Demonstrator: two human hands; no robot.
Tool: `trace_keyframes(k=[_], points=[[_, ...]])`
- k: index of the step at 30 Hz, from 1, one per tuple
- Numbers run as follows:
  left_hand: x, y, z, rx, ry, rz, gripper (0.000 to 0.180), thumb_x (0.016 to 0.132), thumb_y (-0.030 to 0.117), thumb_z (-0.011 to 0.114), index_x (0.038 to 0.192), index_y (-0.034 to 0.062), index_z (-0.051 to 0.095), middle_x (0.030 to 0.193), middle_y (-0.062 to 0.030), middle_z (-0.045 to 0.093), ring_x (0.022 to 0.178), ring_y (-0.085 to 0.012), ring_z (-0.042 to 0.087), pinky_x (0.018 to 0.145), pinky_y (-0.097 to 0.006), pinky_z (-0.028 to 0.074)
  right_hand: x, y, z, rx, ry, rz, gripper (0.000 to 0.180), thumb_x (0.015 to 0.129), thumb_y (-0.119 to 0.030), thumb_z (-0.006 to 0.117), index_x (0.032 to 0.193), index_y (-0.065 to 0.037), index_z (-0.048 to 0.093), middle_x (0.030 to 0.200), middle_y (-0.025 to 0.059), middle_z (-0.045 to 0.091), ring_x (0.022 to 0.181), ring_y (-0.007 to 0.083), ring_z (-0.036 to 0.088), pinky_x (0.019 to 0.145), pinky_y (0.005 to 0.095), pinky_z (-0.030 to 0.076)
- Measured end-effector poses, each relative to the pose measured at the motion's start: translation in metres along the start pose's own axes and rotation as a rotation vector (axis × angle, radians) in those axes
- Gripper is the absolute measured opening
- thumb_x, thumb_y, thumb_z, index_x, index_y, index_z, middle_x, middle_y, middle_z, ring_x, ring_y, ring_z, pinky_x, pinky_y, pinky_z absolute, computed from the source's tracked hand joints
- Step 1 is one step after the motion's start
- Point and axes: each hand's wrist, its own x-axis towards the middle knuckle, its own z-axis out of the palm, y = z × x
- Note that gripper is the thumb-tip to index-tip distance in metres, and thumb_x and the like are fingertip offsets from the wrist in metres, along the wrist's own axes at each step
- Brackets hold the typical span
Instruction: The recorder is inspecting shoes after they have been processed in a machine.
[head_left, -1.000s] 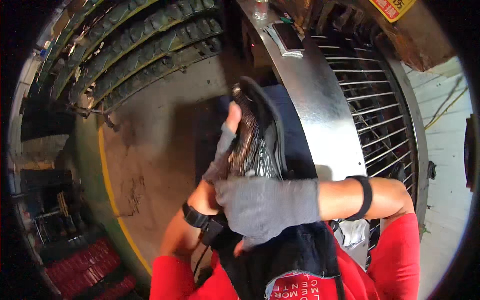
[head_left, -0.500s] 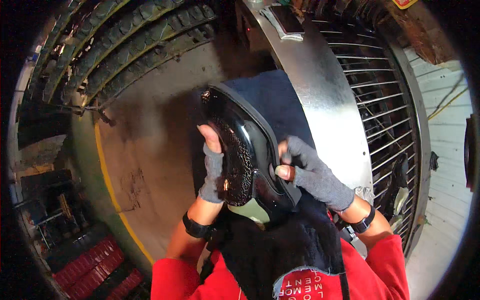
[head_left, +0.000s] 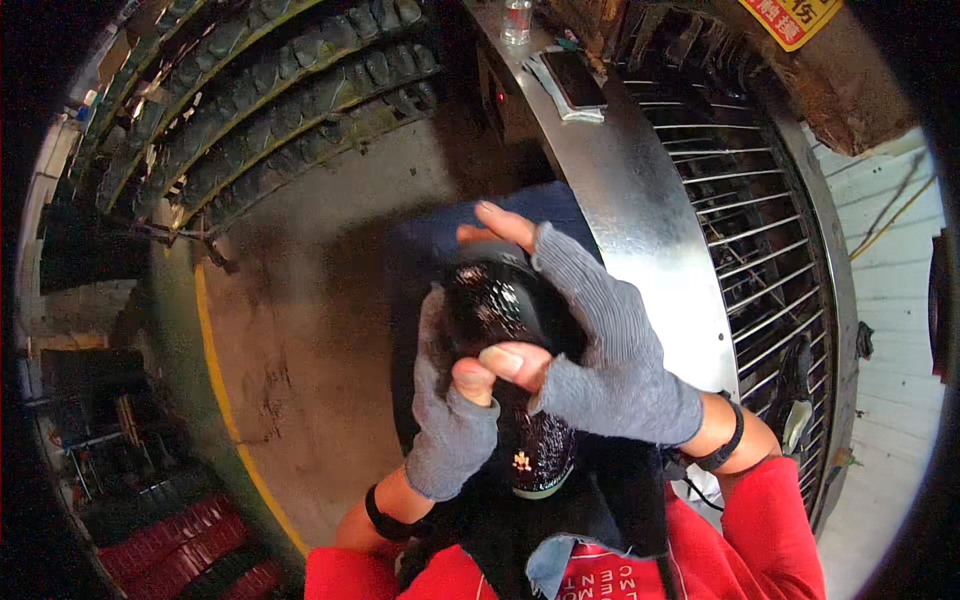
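Observation:
Between my two hands is a glossy black shoe (head_left: 492, 305) with a textured, wrinkled-looking surface and a small gold ornament on it. At its lower end a pale green edge (head_left: 543, 490) shows. My left hand (head_left: 450, 435), in a grey fingerless glove, wraps the shoe's left side. My right hand (head_left: 625, 365), gloved alike, grips it from the right, with fingers over the far end. Both thumbs meet on top, their tips together across the shoe's middle. The sole and some fingers are hidden. A black apron (head_left: 610, 510) covers my lap below it.
Close on the right runs a shiny metal counter (head_left: 650, 235) carrying a phone (head_left: 573, 80) on a cloth and a clear bottle (head_left: 516, 22). Beside it lies a metal bar grille (head_left: 765, 240). Racks of dark shoe-like pieces (head_left: 290, 70) stand far left; red items (head_left: 170, 540) lie lower left.
The shoe has turned, so its length now points toward and away from me. My right hand has moved from its right edge over the top; my left thumb has come onto it.

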Motion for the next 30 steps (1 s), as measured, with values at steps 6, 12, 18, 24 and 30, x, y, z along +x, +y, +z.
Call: trace_keyframes(k=[6, 12, 18, 24, 30], points=[[-0.008, 0.009, -0.014, 0.318, 0.121, 0.069, 0.088, 0.100, 0.049, 0.072, 0.159, -0.0073, 0.036, 0.153, -0.0190, 0.054, 0.137, -0.0276, 0.056, 0.118, -0.041, 0.042, -0.012, 0.028, 0.014, 0.051, 0.035, 0.040, 0.079, 0.096, -0.027, 0.077, 0.161, -0.005, 0.041, 0.138, 0.0141, 0.065, 0.127, 0.0214, 0.063, 0.107, 0.0360, 0.050], [0.088, 0.067, -0.003, 0.235, -0.428, 0.292, 0.099, 0.106, 0.075, 0.015, 0.158, -0.0064, 0.037, 0.159, -0.0218, 0.047, 0.148, -0.0304, 0.046, 0.125, -0.042, 0.034, -0.027, 0.064, 0.006, 1.138, -0.063, 0.598, 0.068, 0.102, -0.045, 0.066, 0.153, -0.005, 0.048, 0.135, 0.0127, 0.067, 0.116, 0.0218, 0.070, 0.101, 0.0375, 0.059], [0.126, 0.029, 0.014, 0.224, -0.497, 0.191, 0.064, 0.113, 0.057, 0.036, 0.105, 0.0015, 0.066, 0.099, -0.0095, 0.070, 0.096, -0.0215, 0.065, 0.097, -0.035, 0.050, -0.036, 0.089, -0.002, 1.123, -0.003, 0.660, 0.056, 0.104, -0.042, 0.063, 0.137, 0.003, 0.057, 0.120, 0.0167, 0.073, 0.097, 0.0240, 0.077, 0.085, 0.0345, 0.067], [0.084, -0.002, 0.009, -0.020, -0.228, 0.157, 0.040, 0.112, 0.039, 0.049, 0.123, 0.0057, 0.068, 0.100, -0.0007, 0.062, 0.093, -0.0099, 0.053, 0.085, -0.027, 0.041, -0.078, 0.074, -0.006, 0.688, -0.033, 0.760, 0.067, 0.101, -0.043, 0.067, 0.149, 0.001, 0.053, 0.134, 0.0146, 0.070, 0.116, 0.0224, 0.069, 0.107, 0.0386, 0.056], [0.057, -0.035, 0.012, 0.186, 0.151, 0.322, 0.063, 0.108, 0.040, 0.052, 0.157, 0.0023, 0.045, 0.130, -0.0070, 0.055, 0.110, -0.0129, 0.051, 0.098, -0.029, 0.040, -0.075, 0.078, 0.008, 0.544, 0.121, 0.640, 0.055, 0.101, -0.031, 0.068, 0.144, 0.001, 0.058, 0.134, 0.0140, 0.071, 0.113, 0.0206, 0.074, 0.096, 0.0385, 0.063]])
